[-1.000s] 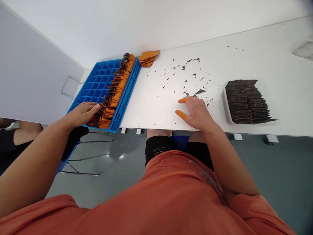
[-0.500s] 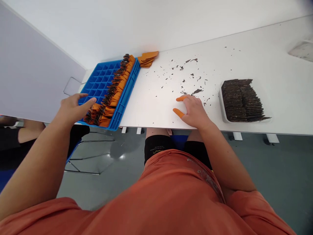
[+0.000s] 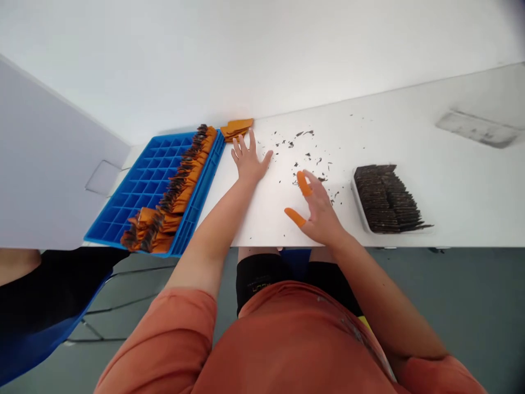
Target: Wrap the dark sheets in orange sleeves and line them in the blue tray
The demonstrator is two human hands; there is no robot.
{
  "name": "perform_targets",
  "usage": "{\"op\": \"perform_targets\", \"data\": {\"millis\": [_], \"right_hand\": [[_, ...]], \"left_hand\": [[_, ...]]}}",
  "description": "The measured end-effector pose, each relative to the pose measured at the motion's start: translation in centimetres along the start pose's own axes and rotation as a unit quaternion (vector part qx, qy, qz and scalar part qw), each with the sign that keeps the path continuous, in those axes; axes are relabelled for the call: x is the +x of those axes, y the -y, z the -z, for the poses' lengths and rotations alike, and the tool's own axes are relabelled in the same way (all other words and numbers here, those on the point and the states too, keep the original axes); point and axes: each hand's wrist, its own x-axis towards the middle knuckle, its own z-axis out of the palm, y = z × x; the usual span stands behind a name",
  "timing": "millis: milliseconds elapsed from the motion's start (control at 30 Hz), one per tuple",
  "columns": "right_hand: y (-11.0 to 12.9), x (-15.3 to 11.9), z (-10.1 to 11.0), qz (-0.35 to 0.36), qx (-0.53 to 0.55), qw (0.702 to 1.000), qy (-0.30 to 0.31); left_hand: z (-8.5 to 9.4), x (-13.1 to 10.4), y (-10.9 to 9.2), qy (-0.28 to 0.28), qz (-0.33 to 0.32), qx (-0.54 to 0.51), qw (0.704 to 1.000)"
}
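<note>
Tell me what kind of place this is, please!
Probably a workroom, though I can't tell exactly which kind. There's a long white table, a blue divided tray with a row of orange pieces, and a plastic tub packed with flat dark pieces.

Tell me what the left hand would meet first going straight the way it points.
Most likely the orange pouches just ahead of the left hand; depth is unclear, so it may already touch them.
</note>
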Motion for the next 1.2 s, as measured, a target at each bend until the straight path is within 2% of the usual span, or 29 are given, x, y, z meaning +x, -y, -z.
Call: {"op": "perform_targets", "data": {"millis": [100, 200, 300, 433, 600, 733, 833, 933, 1033, 1200], "right_hand": [[-0.1, -0.2, -0.4, -0.023, -0.019, 0.999, 0.039], [-0.2, -0.3, -0.4, -0.042, -0.028, 0.997, 0.067], [-0.2, -0.4, -0.3, -0.039, -0.028, 0.996, 0.072], [-0.1, -0.3, -0.3, -0.031, -0.029, 0.996, 0.083], [-0.3, 0.1, -0.5, -0.058, -0.016, 0.993, 0.098], [-0.3, 0.5, -0.5, -0.061, -0.015, 0.99, 0.126], [-0.3, 0.8, -0.5, -0.06, -0.019, 0.99, 0.125], [-0.5, 1.1, -0.5, -0.056, -0.011, 0.994, 0.092], [-0.6, 1.4, -0.5, -0.041, -0.02, 0.998, 0.034], [-0.5, 3.4, -0.6, -0.079, -0.071, 0.992, -0.061]], "left_hand": [[-0.5, 6.1, 0.8, 0.002, -0.045, 0.035, 0.998], [-1.5, 10.6, 1.7, -0.019, -0.008, 0.033, 0.999], [-2.2, 13.2, 2.9, -0.033, 0.051, -0.002, 0.998], [-1.7, 14.2, 3.9, -0.042, 0.042, -0.028, 0.998], [-0.8, 12.7, 4.1, -0.083, -0.036, -0.076, 0.993], [-0.4, 9.9, 3.8, -0.07, -0.104, -0.13, 0.984], [-0.1, 7.0, 3.4, -0.048, -0.109, -0.194, 0.974], [0.3, 3.8, 2.9, -0.044, -0.065, -0.274, 0.958], [0.6, 0.7, 2.3, -0.05, -0.022, -0.348, 0.936], [1.7, -2.3, 1.8, -0.028, -0.021, -0.4, 0.916]]}}
